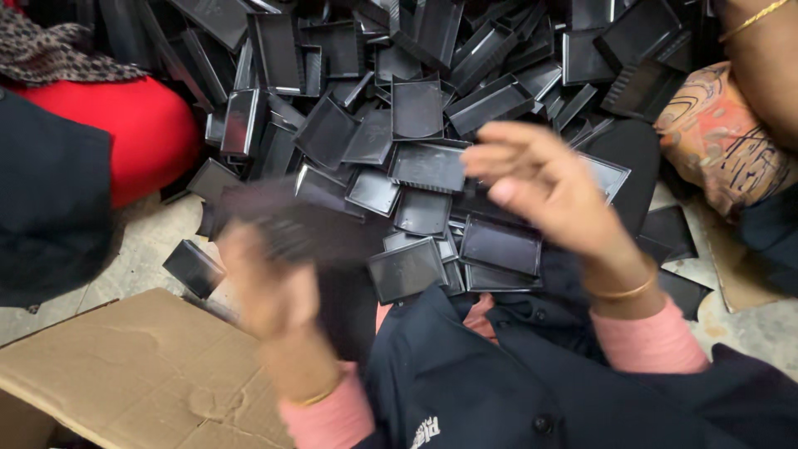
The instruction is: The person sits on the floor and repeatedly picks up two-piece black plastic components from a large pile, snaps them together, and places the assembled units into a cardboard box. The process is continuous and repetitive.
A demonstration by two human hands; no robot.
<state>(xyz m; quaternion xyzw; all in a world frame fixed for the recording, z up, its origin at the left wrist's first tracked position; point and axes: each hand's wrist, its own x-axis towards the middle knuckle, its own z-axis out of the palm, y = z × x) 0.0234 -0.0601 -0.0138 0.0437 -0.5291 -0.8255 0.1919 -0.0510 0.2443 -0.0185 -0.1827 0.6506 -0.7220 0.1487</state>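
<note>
Head camera, looking down at my lap: my left hand (270,283), smeared by motion, appears closed on a black plastic tray (287,224), though the blur keeps me from telling how firmly the fingers grip it. My right hand (540,187) hovers open and empty, fingers loosely spread, over the heap of black trays (416,108) that spills across the floor in front of me. A flattened cardboard box (141,374) lies by my left knee, and a red cushion (133,133) sits beyond it. At the right edge another person's arm (765,58) wears a gold bangle. To handle this well, I judge, I should take one tray at a time by its rim, keeping the ribbed edge turned one way.
</note>
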